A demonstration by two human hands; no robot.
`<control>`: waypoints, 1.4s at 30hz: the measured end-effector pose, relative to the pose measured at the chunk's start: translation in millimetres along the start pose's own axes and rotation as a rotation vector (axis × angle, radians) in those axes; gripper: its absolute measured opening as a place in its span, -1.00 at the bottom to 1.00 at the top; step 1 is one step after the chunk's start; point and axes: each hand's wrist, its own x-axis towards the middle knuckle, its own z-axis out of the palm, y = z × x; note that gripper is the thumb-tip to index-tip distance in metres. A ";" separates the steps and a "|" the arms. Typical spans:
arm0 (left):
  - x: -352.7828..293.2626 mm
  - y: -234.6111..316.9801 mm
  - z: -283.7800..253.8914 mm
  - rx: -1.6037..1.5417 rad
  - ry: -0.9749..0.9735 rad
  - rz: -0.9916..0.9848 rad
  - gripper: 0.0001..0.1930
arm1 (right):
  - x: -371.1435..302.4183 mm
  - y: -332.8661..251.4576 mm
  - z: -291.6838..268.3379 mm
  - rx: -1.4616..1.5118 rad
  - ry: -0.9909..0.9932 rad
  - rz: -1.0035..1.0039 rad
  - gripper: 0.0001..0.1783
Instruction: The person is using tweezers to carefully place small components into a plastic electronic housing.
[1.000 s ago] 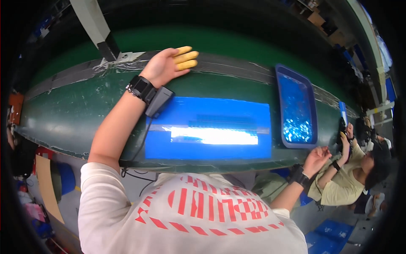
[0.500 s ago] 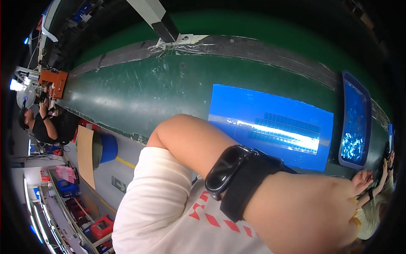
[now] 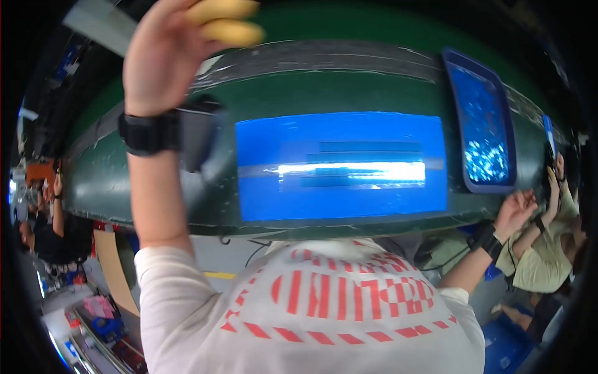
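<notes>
My left hand (image 3: pixel 163 56) is raised at the upper left, above the green workbench, blurred by motion. Yellow finger covers sit on its stretched fingers, and nothing shows in them. A black watch is strapped to that wrist. My right hand (image 3: pixel 516 210) hovers by the bench's near edge at the right, fingers loosely apart and no object visible in it. It is nearest to a dark blue tray (image 3: pixel 455 124) holding many small shiny blue pieces. In the middle lies a flat blue sheet (image 3: pixel 342 209) with rows of small teal rectangles (image 3: pixel 367 148) under a bright glare.
The green workbench (image 3: pixel 274 93) runs left to right, with a grey taped strip (image 3: pixel 349 57) along its far side. Co-workers sit at both ends, one in dark clothing (image 3: pixel 53 237) left and one in a light top (image 3: pixel 541 262) right. A cardboard panel (image 3: pixel 116 271) stands lower left.
My left arm has swung from across my body at the lower right to the raised upper left. The view has turned, so the sheet and tray appear further left. My right hand stays near the tray.
</notes>
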 end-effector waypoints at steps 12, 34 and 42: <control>-48.9 -96.7 -180.0 -0.460 0.570 0.010 -0.69 | -8.8 13.7 6.5 0.039 0.008 -0.009 -0.78; -40.5 -110.6 -182.7 -0.409 0.674 -0.061 -0.60 | -13.4 15.3 12.5 -0.049 0.082 -0.082 -0.76; -35.1 -112.5 -195.2 -0.441 0.714 -0.054 -0.58 | -13.8 15.7 14.8 -0.088 0.150 -0.085 -0.78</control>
